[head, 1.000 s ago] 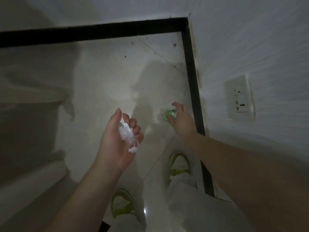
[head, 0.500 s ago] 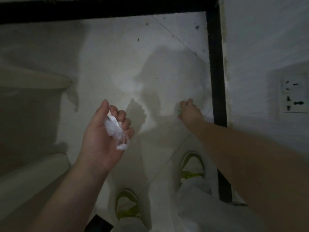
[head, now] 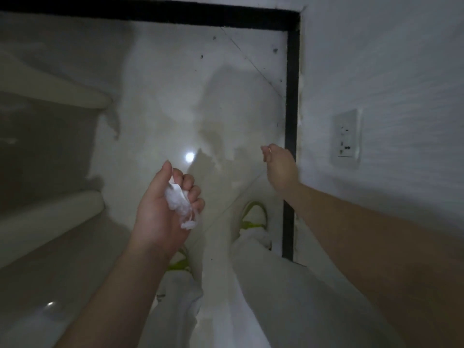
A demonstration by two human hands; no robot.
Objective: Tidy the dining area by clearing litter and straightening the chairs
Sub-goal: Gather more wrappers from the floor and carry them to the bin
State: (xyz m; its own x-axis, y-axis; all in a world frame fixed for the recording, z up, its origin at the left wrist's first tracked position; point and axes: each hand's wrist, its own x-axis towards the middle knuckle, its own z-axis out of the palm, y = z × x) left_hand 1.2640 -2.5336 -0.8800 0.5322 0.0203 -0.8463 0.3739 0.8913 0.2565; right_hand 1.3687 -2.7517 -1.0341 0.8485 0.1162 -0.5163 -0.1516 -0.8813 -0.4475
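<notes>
Head view: left hand [head: 160,209] is clutching crumpled white tissue [head: 179,203]; right hand [head: 278,167] is hovering over floor [head: 163,79], fingers curled, contents unclear

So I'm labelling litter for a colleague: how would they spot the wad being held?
Find the black skirting strip along the right wall. Left of it, the left hand grips a crumpled white tissue wad, the brightest white thing there.

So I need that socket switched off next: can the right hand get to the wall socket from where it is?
Probably yes. The right hand is raised close to the wall, and the wall socket lies just beyond it with nothing between. Its fingers look curled, maybe round something small, which is hard to tell.
</notes>
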